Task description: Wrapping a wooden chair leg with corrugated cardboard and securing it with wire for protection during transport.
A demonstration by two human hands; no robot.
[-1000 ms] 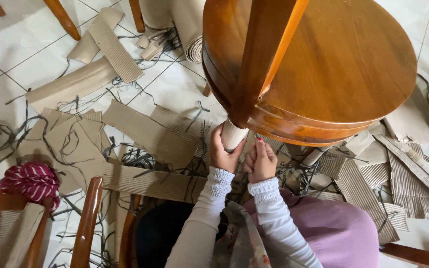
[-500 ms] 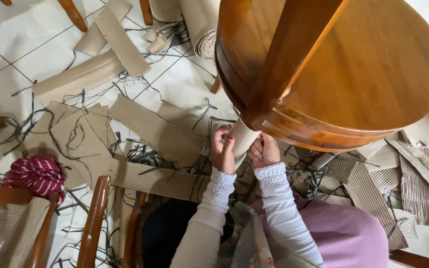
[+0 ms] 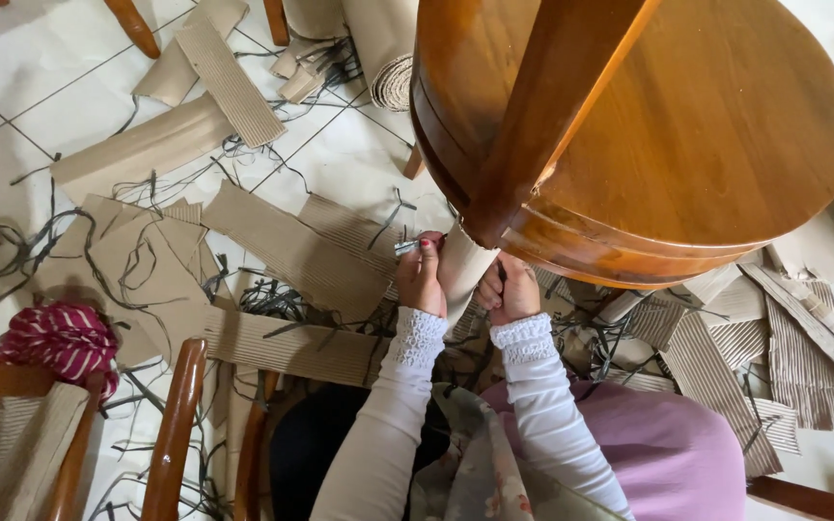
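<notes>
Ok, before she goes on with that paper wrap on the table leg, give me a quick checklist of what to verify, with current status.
1. Left hand on the wrapped leg: ok, it presses the paper wrap from the left side.
2. Right hand on the wrap: ok, it grips the right side, level with the left.
3. Small metal tool at the left fingertips: cannot tell what it is or whether its edge faces away from the fingers.
4. Round wooden table steady: cannot tell; only its underside and this leg show.
5. Floor around the knees: not ok, cardboard strips and dark straps lie scattered everywhere.
</notes>
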